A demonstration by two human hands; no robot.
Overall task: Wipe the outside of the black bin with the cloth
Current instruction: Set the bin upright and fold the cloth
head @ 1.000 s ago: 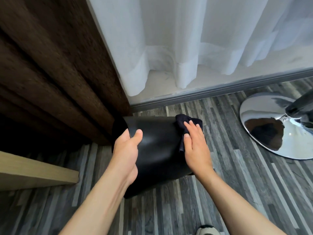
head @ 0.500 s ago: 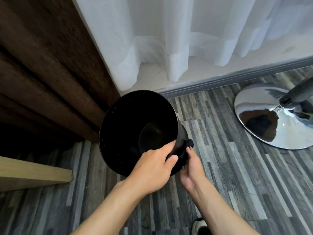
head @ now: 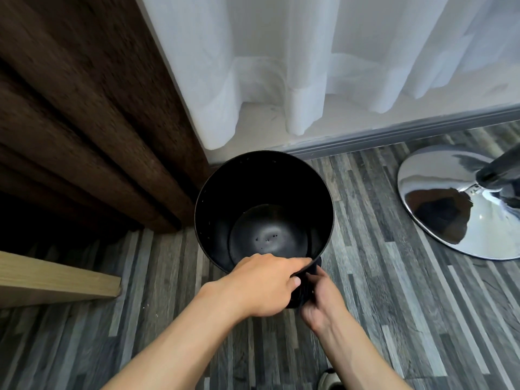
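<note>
- Head view, looking down: the black bin stands upright on the grey striped plank floor, mouth open toward the camera, just beside the brown curtain and below the white sheer curtain.
- Left hand: its grip is closed over the near rim of the bin, thumb on the outside.
- Right hand: fingers curled around the dark cloth, which is pressed to the bin's outer wall just under the rim, beside the left thumb.
- Chrome pedestal base sits on the floor to the right, apart from the bin.
- Pale wooden board edges the frame at left.
</note>
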